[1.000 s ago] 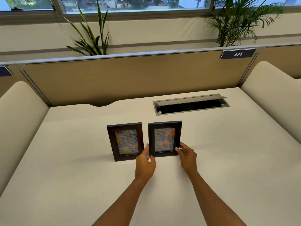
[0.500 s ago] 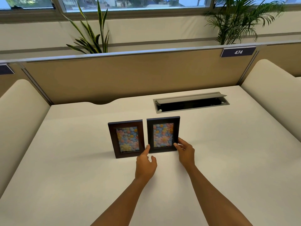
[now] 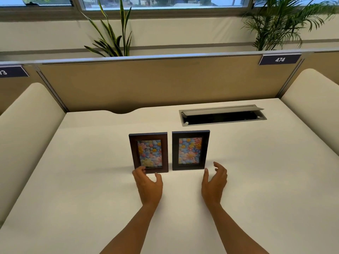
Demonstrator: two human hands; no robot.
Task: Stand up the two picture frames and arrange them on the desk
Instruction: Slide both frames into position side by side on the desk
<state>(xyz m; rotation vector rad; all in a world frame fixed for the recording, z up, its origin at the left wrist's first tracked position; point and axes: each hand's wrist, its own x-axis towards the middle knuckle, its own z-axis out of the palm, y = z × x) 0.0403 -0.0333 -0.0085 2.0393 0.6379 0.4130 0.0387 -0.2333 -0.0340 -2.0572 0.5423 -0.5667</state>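
The left hand (image 3: 149, 186) has its fingers (image 3: 138, 171) spread and loosely curled, clamped on nothing. The fingertips overlap the bottom left corner of the brown picture frame (image 3: 148, 152); whether they press on it or sit just in front cannot be told. The thumb points up just below that frame's bottom edge, near its right corner.

The right hand (image 3: 214, 182) is also spread, thumb and fingers apart and empty. Its thumb tip lies just beside the bottom right corner of the black picture frame (image 3: 190, 150), seemingly apart from it, while the curled fingers sit further out to the right of that frame, clear of it.

Both frames stand upright just beyond the fingertips, side by side with a narrow gap between them, each showing a colourful flower picture. They rest on the white desk (image 3: 256, 180). Farther past the frames, to the right, is an open cable tray (image 3: 222, 115) set in the desk, then the tan partition (image 3: 156, 83) with a "474" label (image 3: 280, 59).
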